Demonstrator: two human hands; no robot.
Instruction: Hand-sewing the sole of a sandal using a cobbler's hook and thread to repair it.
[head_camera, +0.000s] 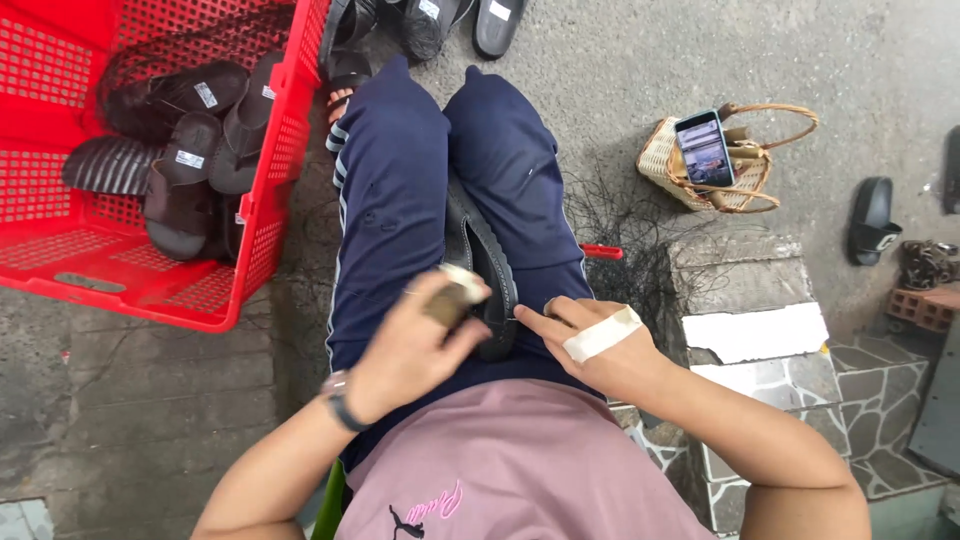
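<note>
While seated, seen from above: pink shirt lowest in view, with a small dark animal emblem and pale script near the hem. Just beyond, two bare forearms meeting over the lap, a dark watch on the left wrist.

Left hand curled around a small brownish object with a pale tip, fingers closed on it, pressed against the side of a black sandal. Right hand lying on the right thigh, a strip of pale tape across its knuckles, forefinger stretched out to touch the sandal's edge; whether it pinches anything cannot be told. Hands close together, one on each side of the sandal, not touching each other.

Sandal wedged lengthwise between the thighs, sole edge up, on navy track trousers with white side stripes.

Left of the knees, on the concrete, a red plastic crate with latticed walls, holding several dark brown and black sandals; small white rectangular labels stuck on their footbeds. Right of the knees, a heap of thin black trimmings and a small red handle poking out of it. Nearer right, broken stone slabs, one painted white.

Farther right, a small woven straw basket with looped handles, a phone with a lit screen propped in it. Beyond that, a single black slide sandal on the ground. At the top edge, more black sandals past the feet.
</note>
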